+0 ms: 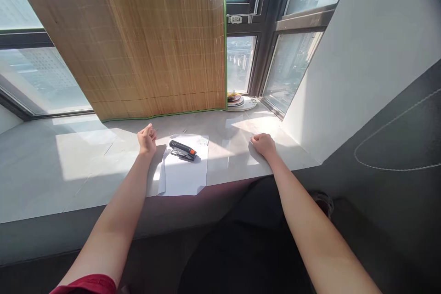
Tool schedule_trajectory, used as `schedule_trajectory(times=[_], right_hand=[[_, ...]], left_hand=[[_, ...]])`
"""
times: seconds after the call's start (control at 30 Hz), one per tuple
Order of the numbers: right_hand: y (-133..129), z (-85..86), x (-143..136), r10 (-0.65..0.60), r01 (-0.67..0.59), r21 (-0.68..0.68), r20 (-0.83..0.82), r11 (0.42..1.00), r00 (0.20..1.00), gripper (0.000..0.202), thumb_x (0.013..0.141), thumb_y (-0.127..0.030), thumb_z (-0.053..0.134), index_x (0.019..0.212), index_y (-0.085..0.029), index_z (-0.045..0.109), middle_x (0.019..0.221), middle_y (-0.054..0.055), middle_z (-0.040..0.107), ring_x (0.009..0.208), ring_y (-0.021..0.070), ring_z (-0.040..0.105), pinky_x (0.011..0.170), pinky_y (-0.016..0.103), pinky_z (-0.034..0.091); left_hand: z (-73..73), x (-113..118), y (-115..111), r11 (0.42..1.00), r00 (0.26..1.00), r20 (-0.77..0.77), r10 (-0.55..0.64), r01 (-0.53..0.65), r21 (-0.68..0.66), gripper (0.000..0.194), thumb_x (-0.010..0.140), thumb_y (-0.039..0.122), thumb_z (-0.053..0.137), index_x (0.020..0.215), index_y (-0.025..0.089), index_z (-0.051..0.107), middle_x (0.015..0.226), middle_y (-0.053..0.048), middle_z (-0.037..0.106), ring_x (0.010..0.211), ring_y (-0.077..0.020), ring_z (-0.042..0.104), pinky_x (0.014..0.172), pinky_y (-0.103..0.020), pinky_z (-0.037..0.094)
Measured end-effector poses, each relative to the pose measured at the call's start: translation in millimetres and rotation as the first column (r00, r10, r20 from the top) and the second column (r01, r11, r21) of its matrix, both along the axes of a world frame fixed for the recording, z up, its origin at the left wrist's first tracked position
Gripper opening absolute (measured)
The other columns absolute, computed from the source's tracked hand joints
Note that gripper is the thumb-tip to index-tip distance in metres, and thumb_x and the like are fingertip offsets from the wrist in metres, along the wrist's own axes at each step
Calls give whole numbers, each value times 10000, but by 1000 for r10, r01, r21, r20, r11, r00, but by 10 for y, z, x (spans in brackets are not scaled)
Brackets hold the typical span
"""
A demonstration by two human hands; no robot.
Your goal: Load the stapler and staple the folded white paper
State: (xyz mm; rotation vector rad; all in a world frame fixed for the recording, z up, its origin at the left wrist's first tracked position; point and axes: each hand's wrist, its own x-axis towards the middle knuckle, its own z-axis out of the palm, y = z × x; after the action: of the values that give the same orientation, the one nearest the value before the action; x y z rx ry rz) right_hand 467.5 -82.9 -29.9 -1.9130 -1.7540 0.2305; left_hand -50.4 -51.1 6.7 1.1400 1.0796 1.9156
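Note:
My left hand (147,138) is closed above the sill, left of the papers, with a thin small thing showing at its fingertips, too small to name. On the sill's right part rests my right hand (263,143), curled into a fist with nothing visible in it. Between the two hands, white paper sheets (184,177) lie near the front edge, their lower corners slightly bent. A black stapler (183,150) with an orange mark lies on their upper part, touched by neither hand.
A bamboo blind (161,46) hangs behind the pale windowsill (86,156). Stacked plates (241,103) stand by the window corner. Small slim bits (184,131) lie above the papers. A white wall (351,55) bounds the right side.

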Motion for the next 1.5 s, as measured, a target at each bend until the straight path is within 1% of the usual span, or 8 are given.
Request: schedule_trajectory(times=[0.13, 0.3, 0.57, 0.9, 1.03, 1.1, 1.3, 1.5], right_hand=[[-119, 23, -121, 37, -16, -97, 226, 995, 974, 400, 991, -308, 536, 603, -224, 582, 656, 46, 569, 677, 205, 542, 644, 314, 304], [-122, 89, -185, 36, 10, -147, 311, 989, 950, 386, 1031, -298, 509, 736, -201, 739, 804, 96, 714, 780, 222, 669, 676, 303, 351], [-135, 106, -314, -9, 39, -122, 236, 992, 972, 309, 1026, -242, 568, 817, -179, 786, 893, 169, 741, 863, 282, 711, 737, 355, 420], [-235, 220, -1741, 264, -223, 242, -156, 944, 952, 559, 1178, -472, 367, 794, -218, 685, 774, 77, 643, 819, 235, 619, 724, 335, 409], [-303, 200, -2156, 644, -587, 269, -235, 763, 728, 320, 1106, -544, 595, 1199, -256, 697, 1249, 73, 723, 1152, 240, 642, 855, 304, 481], [-321, 153, -2261, 754, -728, 196, -169, 657, 635, 475, 994, -558, 771, 1348, -267, 646, 1319, 78, 709, 1164, 250, 643, 863, 303, 479], [-313, 97, -2286, 688, -686, 51, -29, 726, 726, 377, 963, -431, 797, 1276, -255, 685, 1008, 55, 727, 953, 256, 644, 761, 302, 407], [-235, 239, -1678, 680, -681, 37, -103, 731, 725, 226, 841, -341, 864, 979, -248, 711, 816, -7, 670, 822, 206, 599, 741, 298, 374]], left_hand=[[27, -53, -25, 965, 960, 96, -262, 259, 50, 738, 977, 531, 750, 594, 216, 204, 573, 70, 143, 501, -93, 141, 478, -291, 148], [-13, -36, 7, 959, 959, 47, -281, 278, 46, 613, 934, 597, 814, 643, 200, 449, 607, 71, 244, 497, -75, 202, 470, -263, 170], [9, 47, -13, 950, 950, -73, -303, 294, -106, 297, 819, 389, 822, 711, 188, 633, 595, 61, 278, 506, -84, 253, 484, -252, 186], [26, 94, -31, 958, 962, -150, -228, 194, -210, 519, 842, 483, 763, 615, 228, 372, 577, 49, 280, 498, -95, 255, 494, -276, 245], [8, 97, -39, 940, 943, -174, -285, 240, -241, 681, 883, 565, 755, 605, 233, 230, 539, 60, 202, 483, -97, 219, 486, -281, 239], [-1, 91, -32, 926, 930, -177, -322, 271, -263, 700, 879, 607, 763, 600, 234, 240, 530, 59, 214, 481, -96, 225, 486, -284, 233], [-16, 68, -64, 849, 864, -98, -494, 454, -270, 761, 786, 510, 861, 552, 220, 198, 485, 67, 166, 459, -77, 204, 480, -275, 239], [-30, 47, -101, 762, 814, -28, -581, 531, -371, 791, 702, 447, 876, 535, 215, 139, 455, 74, 140, 423, -59, 204, 465, -261, 258]])
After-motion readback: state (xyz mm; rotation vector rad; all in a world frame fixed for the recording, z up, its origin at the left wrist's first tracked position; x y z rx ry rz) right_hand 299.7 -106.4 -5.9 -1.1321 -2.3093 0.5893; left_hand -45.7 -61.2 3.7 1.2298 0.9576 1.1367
